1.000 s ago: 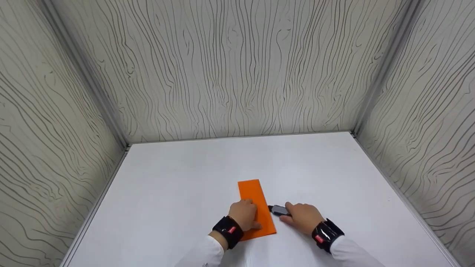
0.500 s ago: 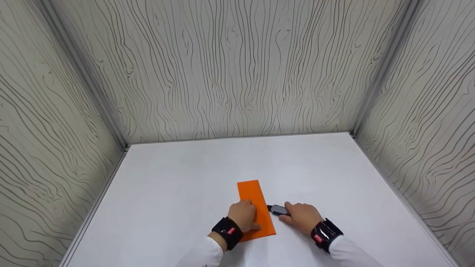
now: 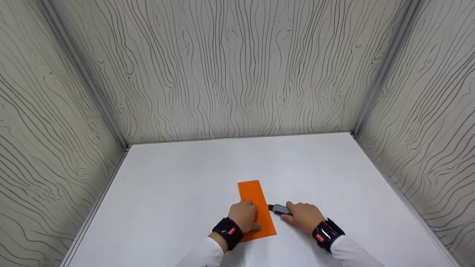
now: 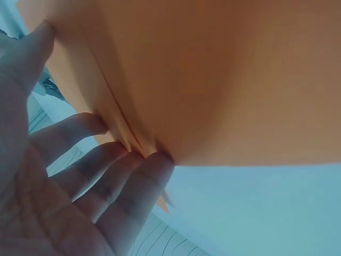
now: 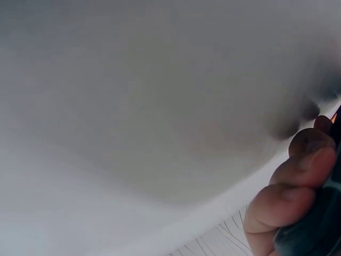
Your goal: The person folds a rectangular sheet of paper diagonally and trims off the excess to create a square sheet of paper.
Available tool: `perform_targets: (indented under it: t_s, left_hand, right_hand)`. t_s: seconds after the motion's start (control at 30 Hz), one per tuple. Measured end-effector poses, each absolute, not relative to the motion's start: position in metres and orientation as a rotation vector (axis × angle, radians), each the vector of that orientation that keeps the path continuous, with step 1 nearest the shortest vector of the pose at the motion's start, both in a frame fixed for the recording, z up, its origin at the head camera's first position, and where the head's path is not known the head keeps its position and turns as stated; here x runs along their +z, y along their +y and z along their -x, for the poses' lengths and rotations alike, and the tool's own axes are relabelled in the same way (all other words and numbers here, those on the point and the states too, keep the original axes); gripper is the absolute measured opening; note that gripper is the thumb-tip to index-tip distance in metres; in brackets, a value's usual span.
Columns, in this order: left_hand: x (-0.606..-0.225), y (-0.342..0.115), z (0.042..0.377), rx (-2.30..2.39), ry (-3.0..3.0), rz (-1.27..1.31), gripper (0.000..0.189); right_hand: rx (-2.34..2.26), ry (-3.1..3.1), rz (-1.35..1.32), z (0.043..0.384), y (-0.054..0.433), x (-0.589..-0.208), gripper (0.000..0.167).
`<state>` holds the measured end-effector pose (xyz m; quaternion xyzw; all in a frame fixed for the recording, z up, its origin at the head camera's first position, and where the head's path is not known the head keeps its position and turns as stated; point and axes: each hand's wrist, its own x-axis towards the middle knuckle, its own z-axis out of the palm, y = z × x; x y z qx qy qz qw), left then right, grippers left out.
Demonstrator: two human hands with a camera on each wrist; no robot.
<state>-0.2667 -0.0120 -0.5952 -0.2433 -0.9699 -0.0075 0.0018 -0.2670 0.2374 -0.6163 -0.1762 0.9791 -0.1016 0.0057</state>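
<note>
A folded orange sheet of paper (image 3: 251, 190) lies lengthwise on the white table in the head view. My left hand (image 3: 243, 216) presses on its near left part, thumb spread toward the near edge. Seen from the left wrist, the fingertips (image 4: 162, 160) rest on the paper (image 4: 240, 85) beside a long crease or layer edge. To the right, my right hand (image 3: 304, 217) grips a grey and black utility knife (image 3: 281, 210), its front end at the paper's right edge. The blade is too small to make out. Curled fingers (image 5: 282, 205) wrap the dark handle (image 5: 314, 229) in the right wrist view.
The white tabletop (image 3: 178, 178) stretches around the paper to both sides and behind it. Wood-grain patterned panels (image 3: 237, 74) enclose the table at the back, left and right, with grey metal posts (image 3: 387, 66) in the corners.
</note>
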Motion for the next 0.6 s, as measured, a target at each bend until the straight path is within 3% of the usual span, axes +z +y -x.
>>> perform_targets:
  t_s: [0.6]
  left_hand:
    - [-0.584,-0.011,0.261,0.007,-3.061,0.752,0.052]
  right_hand:
    - [-0.363,3.047,0.504,0.272,0.235,-0.614,0.036]
